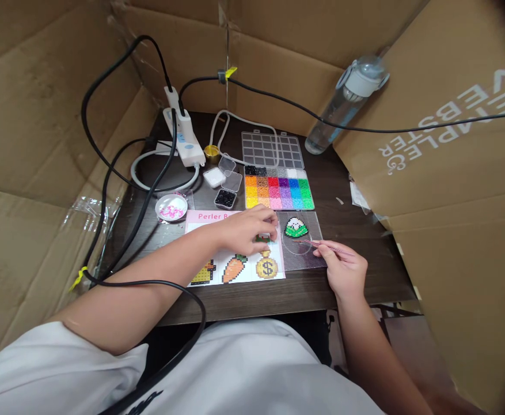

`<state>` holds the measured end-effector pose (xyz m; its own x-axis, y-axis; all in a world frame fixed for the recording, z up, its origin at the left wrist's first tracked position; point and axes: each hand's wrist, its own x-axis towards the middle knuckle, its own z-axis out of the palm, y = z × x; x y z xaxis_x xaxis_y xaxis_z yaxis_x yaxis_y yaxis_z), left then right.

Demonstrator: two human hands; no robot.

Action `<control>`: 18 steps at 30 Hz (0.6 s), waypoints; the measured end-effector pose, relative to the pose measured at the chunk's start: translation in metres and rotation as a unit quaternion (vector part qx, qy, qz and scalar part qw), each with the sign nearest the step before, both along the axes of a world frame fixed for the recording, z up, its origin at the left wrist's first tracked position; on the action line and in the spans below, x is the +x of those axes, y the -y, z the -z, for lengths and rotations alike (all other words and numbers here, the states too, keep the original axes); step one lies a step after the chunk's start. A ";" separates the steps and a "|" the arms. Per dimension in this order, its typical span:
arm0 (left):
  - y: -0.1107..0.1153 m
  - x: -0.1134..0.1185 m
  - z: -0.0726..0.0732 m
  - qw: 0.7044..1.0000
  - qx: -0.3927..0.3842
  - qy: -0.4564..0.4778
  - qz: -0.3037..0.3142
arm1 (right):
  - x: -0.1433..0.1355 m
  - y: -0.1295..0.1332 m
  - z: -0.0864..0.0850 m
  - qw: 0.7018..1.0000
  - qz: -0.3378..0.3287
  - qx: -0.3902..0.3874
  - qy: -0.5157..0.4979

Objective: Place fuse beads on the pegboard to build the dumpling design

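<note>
My left hand point(249, 230) is over the printed pattern sheet point(237, 276), fingers bent and apart from the thumb, with no object visible in it. It covers part of the sheet's title and a green picture. My right hand point(346, 271) pinches pink tweezers point(337, 248), whose tips point left over the clear pegboard point(316, 260). Just above the tips, a white and green bead figure point(296, 228) with a dark outline lies on the pegboard. The sheet also shows a carrot point(234, 268) and a money bag point(267, 266).
Behind the hands sits a bead box point(279, 188) with many colours, its lid point(273, 151) folded back. White beads point(214, 177), black beads point(225, 199) and a dish of pink beads point(171, 207) are at left. Cables surround a power strip point(185, 138); a bottle point(342, 106) leans against cardboard.
</note>
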<state>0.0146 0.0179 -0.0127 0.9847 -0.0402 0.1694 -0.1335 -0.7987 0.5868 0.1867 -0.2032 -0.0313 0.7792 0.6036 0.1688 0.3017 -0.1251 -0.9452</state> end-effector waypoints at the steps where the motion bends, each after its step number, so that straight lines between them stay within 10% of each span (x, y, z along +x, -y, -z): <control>1: 0.000 0.000 0.000 1.000 0.000 0.001 0.001 | 0.000 0.000 0.000 1.000 0.000 -0.002 0.000; 18: 0.001 -0.002 -0.001 1.000 0.000 0.008 -0.001 | 0.011 0.003 0.001 0.997 0.036 0.050 -0.036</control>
